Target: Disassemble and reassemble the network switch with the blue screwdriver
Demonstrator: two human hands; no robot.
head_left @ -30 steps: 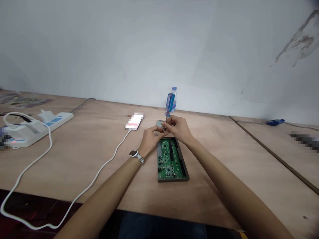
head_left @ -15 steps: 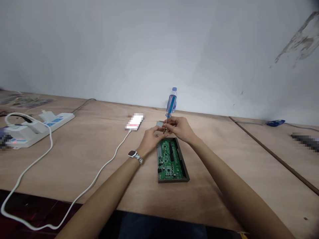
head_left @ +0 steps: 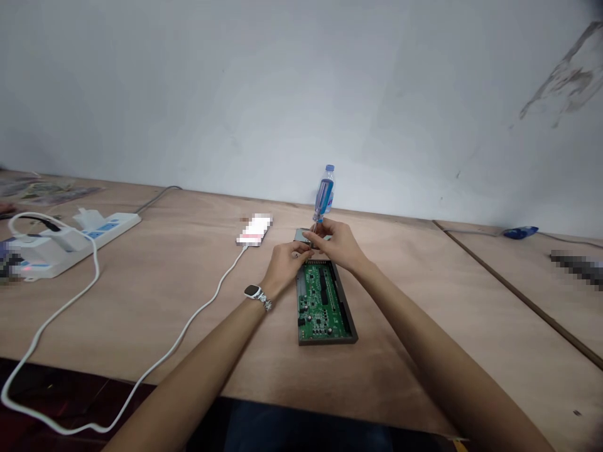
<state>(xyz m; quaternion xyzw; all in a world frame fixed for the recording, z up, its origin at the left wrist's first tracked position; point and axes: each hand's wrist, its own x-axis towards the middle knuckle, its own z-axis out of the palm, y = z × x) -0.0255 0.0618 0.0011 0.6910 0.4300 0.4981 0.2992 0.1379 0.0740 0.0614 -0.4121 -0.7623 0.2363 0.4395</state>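
Observation:
A screwdriver [head_left: 322, 199] with a clear and blue handle stands nearly upright, its shaft pointing down. My right hand [head_left: 340, 243] is closed round the shaft just below the handle. Beside the lower end of the shaft, my left hand [head_left: 281, 267] pinches its thumb and fingers together; what lies between those fingertips is too small to make out. Both hands are at the far end of a green circuit board [head_left: 316, 307], which sits in a dark grey rectangular frame [head_left: 348, 320] on the table. A small grey box-like thing [head_left: 301, 235], partly hidden, lies behind my fingers.
A bottle [head_left: 330, 169] stands by the wall behind the screwdriver. Left of my hands lies a phone [head_left: 255, 230] on a white cable [head_left: 198, 312], which runs to a power strip [head_left: 108, 231]. A blue packet [head_left: 521, 233] and a dark blurred object [head_left: 577, 267] lie at right.
My right fingers have shifted slightly left on the shaft, and the screwdriver handle has turned a little. My left hand has moved slightly. The circuit board stays in place.

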